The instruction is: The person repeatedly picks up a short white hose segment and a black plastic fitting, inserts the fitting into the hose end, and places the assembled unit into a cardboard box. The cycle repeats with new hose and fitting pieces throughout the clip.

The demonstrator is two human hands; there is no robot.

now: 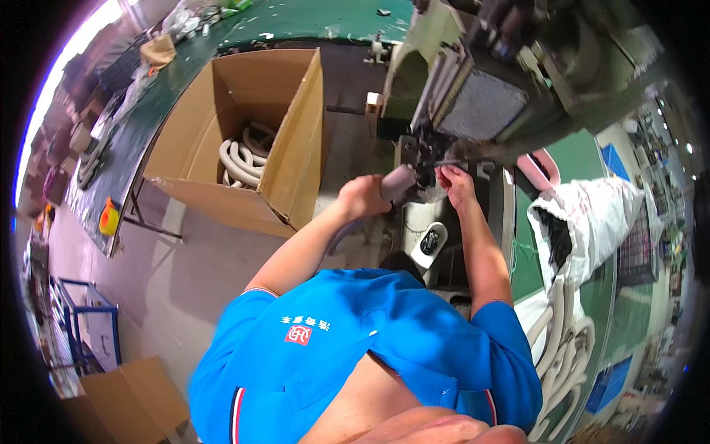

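My left hand (362, 196) is closed round a pale, thick tube (399, 182), whose end points at the dark working head (425, 152) of a large machine. More of what looks like the same tube curves below my left forearm. On the other side of that head, my right hand (456, 185) has its fingers pinched together close to the metal parts. Whatever is between those fingertips is too small to make out. Below and between my hands sits a white oval tray (429, 244) with small dark pieces in it.
An open cardboard box (303, 159) holding pale curved tubes (244, 163) stands at the left. To the right, a green table (603, 296) carries a white sack (592, 214), a pink container (538, 172) and several pale tubes (566, 355). A blue-framed cart (74, 314) is at lower left.
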